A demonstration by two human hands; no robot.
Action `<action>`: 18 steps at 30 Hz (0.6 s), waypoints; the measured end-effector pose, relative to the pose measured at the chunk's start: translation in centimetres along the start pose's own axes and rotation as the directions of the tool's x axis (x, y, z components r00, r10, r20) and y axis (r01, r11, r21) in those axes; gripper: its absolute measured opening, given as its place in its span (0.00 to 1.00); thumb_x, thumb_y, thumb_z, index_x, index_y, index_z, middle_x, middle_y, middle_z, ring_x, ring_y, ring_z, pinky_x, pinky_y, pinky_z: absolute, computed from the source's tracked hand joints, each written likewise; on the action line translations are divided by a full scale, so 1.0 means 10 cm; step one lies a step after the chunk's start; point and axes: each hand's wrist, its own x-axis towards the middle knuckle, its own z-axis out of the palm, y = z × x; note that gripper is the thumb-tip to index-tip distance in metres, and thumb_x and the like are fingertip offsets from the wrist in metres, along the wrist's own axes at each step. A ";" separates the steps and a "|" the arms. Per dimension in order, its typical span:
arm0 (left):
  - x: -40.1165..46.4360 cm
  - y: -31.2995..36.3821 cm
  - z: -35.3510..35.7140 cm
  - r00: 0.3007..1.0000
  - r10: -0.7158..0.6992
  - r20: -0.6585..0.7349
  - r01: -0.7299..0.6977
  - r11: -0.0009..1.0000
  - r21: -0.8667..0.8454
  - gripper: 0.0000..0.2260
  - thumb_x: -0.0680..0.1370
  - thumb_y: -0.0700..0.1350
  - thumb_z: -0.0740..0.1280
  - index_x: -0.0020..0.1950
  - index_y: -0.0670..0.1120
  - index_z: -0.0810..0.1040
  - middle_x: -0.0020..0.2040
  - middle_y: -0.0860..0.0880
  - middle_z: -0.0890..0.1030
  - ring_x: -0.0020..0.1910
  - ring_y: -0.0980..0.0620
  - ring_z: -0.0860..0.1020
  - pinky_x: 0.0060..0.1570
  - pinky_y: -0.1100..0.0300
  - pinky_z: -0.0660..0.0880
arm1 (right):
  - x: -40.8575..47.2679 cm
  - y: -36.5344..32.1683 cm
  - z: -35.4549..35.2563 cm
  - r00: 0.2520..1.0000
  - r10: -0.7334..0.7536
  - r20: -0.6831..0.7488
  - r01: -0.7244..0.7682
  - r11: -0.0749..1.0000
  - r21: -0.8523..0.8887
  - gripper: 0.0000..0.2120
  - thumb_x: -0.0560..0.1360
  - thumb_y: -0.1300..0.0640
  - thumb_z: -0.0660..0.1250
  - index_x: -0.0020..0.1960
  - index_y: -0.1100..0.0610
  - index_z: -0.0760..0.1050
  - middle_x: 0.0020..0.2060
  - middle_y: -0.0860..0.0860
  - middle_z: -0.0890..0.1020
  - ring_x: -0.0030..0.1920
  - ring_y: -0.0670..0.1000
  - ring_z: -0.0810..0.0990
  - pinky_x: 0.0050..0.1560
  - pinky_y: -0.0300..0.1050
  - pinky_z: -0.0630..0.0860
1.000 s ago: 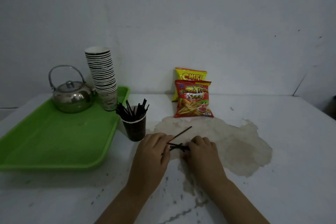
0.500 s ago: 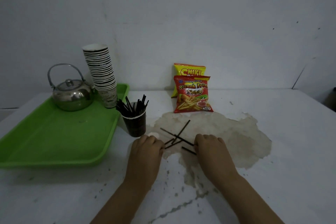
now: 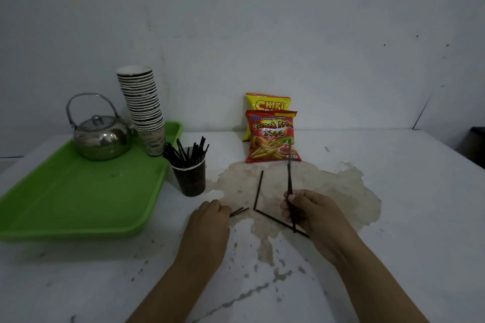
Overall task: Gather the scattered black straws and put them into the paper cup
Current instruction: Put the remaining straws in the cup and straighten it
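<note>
A dark paper cup (image 3: 190, 178) stands on the white table beside the green tray, with several black straws (image 3: 185, 153) sticking out of it. My right hand (image 3: 312, 214) is closed on one black straw (image 3: 289, 178) that points up and away. My left hand (image 3: 210, 217) rests on the table, fingertips on the ends of two short straws (image 3: 239, 211). One loose straw (image 3: 258, 189) lies on the brown stain between my hands. Another straw (image 3: 275, 221) lies slanted and runs under my right hand.
A green tray (image 3: 78, 196) at the left holds a metal kettle (image 3: 101, 136) and a tall stack of paper cups (image 3: 144, 110). Two snack bags (image 3: 271, 134) lean against the wall behind the stain (image 3: 328, 186). A dark bin (image 3: 475, 144) stands at the far right.
My hands moved apart from the bunched straws. My right hand picked up one straw and lifted it. The other straws now lie spread out on the stain.
</note>
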 end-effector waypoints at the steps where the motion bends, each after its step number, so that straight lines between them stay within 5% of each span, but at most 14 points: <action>1: 0.01 0.00 -0.02 1.000 0.003 0.003 -0.003 1.000 0.002 0.12 0.74 0.36 0.61 0.54 0.47 0.77 0.47 0.47 0.76 0.48 0.49 0.74 0.45 0.58 0.70 | -0.02 0.00 0.01 1.000 0.018 0.021 -0.018 0.999 0.040 0.09 0.77 0.64 0.60 0.42 0.62 0.78 0.33 0.56 0.82 0.35 0.53 0.78 0.43 0.46 0.76; 6: -0.03 0.01 -0.12 0.996 0.014 -0.091 -0.031 0.982 -0.189 0.09 0.78 0.42 0.59 0.51 0.44 0.79 0.45 0.48 0.74 0.45 0.53 0.72 0.44 0.62 0.71 | -0.03 -0.01 0.03 0.989 0.029 0.145 -0.053 0.986 0.159 0.08 0.78 0.65 0.58 0.46 0.63 0.75 0.34 0.56 0.84 0.34 0.51 0.81 0.38 0.41 0.79; 11: -0.05 0.07 -0.25 0.982 -0.108 -0.155 0.008 0.844 -0.536 0.05 0.76 0.39 0.65 0.45 0.45 0.80 0.37 0.53 0.77 0.38 0.57 0.76 0.37 0.73 0.70 | -0.04 0.00 0.05 0.983 -0.014 0.186 -0.024 0.979 0.202 0.11 0.77 0.68 0.57 0.51 0.62 0.78 0.39 0.59 0.84 0.36 0.51 0.83 0.39 0.39 0.80; 18: -0.05 0.12 -0.46 0.969 -0.246 0.015 0.102 0.345 -0.933 0.11 0.77 0.35 0.62 0.49 0.51 0.77 0.37 0.49 0.84 0.37 0.53 0.81 0.40 0.65 0.78 | -0.12 0.00 0.19 0.956 0.055 0.288 -0.070 0.997 0.042 0.15 0.77 0.68 0.51 0.40 0.62 0.75 0.32 0.56 0.78 0.31 0.51 0.73 0.35 0.43 0.73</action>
